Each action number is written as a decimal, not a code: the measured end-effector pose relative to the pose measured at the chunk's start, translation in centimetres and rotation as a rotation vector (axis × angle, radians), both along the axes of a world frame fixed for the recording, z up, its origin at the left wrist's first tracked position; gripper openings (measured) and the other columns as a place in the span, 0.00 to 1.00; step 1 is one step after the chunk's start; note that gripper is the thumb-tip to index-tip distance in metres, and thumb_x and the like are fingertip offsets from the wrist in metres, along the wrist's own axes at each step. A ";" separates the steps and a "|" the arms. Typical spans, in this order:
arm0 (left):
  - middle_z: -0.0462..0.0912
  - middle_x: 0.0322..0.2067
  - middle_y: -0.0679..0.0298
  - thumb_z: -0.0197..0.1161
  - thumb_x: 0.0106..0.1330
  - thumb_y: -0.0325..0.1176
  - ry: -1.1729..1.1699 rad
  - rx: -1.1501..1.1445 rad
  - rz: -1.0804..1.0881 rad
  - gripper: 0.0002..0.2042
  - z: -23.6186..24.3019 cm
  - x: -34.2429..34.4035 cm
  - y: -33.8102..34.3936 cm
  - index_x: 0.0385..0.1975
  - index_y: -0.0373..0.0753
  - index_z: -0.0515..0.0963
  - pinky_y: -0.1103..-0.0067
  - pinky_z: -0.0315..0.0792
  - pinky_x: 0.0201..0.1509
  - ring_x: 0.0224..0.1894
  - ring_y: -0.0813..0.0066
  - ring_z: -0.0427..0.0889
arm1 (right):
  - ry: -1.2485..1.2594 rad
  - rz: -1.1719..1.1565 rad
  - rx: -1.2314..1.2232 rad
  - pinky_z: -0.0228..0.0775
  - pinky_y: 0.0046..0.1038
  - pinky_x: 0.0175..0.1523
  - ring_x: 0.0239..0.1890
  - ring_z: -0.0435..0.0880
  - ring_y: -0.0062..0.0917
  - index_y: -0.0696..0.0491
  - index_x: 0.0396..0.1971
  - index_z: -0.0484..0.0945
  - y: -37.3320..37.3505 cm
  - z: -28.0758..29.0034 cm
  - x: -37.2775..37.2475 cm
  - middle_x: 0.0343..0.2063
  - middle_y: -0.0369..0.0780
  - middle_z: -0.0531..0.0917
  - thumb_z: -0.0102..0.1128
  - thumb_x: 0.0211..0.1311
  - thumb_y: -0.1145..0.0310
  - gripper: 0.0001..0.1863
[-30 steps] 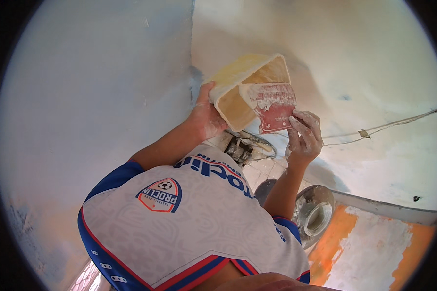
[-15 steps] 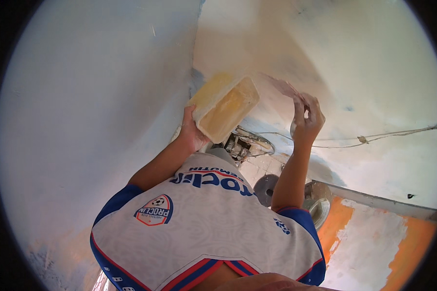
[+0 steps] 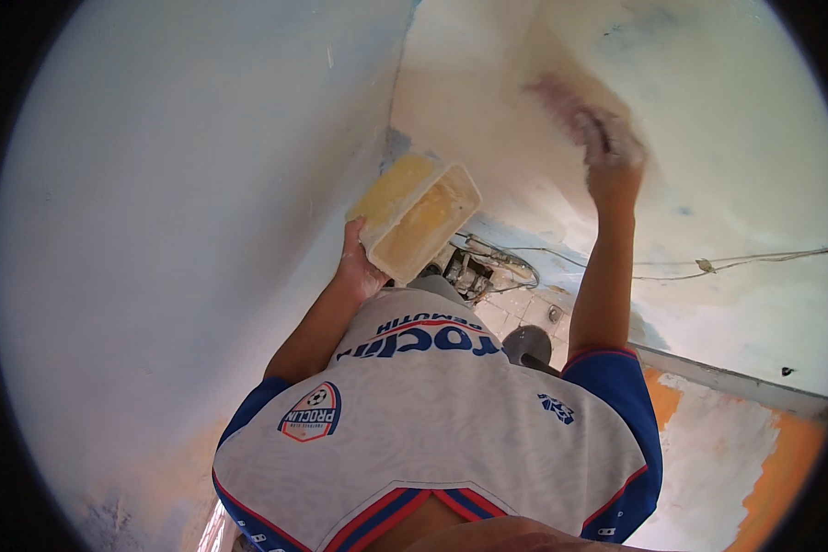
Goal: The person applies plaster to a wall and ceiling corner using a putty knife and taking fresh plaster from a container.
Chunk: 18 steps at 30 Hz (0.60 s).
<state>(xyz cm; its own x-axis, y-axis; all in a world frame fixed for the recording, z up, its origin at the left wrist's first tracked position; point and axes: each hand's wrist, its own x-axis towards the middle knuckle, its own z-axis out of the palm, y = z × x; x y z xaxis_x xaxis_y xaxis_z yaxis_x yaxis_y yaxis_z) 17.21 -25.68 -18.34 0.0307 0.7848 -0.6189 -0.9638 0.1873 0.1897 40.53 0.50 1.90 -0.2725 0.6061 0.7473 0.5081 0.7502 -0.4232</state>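
My left hand (image 3: 359, 269) grips the near left edge of a yellowish rectangular plastic tub (image 3: 370, 204), its thumb along the side wall. The tub is tilted, its open mouth turned up and to the right, with pale smears on the inside. Higher up and to the right, my right hand (image 3: 615, 150) is closed round a thin flat blade, reddish-brown and smeared by motion, which looks like a putty scraper (image 3: 557, 99). The blade is at or close to the patchy wall (image 3: 474, 92); whether it touches cannot be made out.
A bluish-white wall (image 3: 184, 202) rises on the left, meeting the patchy wall at a corner. Cables (image 3: 653, 276) run along the right wall. Below lie cluttered fittings (image 3: 469, 273) and a dark round object (image 3: 529, 346) on pale tiles. A ledge (image 3: 736, 374) borders an orange-and-white surface (image 3: 787, 469) at lower right.
My right hand has moved up and slightly right along the wall with the scraper. The tub stays in my left hand, slightly lower in the picture. The whole view has shifted a little.
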 end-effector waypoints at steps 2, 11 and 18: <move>0.74 0.69 0.62 0.50 0.71 0.65 -0.017 0.066 -0.010 0.37 0.2 -0.2 0.2 0.73 0.48 0.65 0.60 0.70 0.71 0.69 0.62 0.75 | -0.362 0.070 0.116 0.80 0.36 0.43 0.35 0.88 0.41 0.56 0.40 0.87 0.9 -2.4 0.5 0.36 0.46 0.88 0.66 0.67 0.71 0.06; 0.74 0.69 0.61 0.49 0.71 0.64 -0.017 -0.057 -0.048 0.36 1.6 0.3 0.4 0.73 0.48 0.66 0.58 0.70 0.72 0.69 0.59 0.75 | -0.174 0.017 0.011 0.80 0.36 0.43 0.36 0.88 0.42 0.56 0.41 0.87 0.3 -0.3 0.0 0.37 0.46 0.89 0.67 0.66 0.71 0.07; 0.74 0.69 0.61 0.50 0.71 0.65 0.014 0.028 -0.045 0.36 0.5 -0.1 -0.1 0.73 0.47 0.66 0.58 0.70 0.72 0.69 0.59 0.75 | -0.063 -0.094 0.060 0.80 0.37 0.44 0.38 0.89 0.41 0.56 0.42 0.87 -1.2 1.5 -0.8 0.38 0.46 0.89 0.67 0.67 0.71 0.08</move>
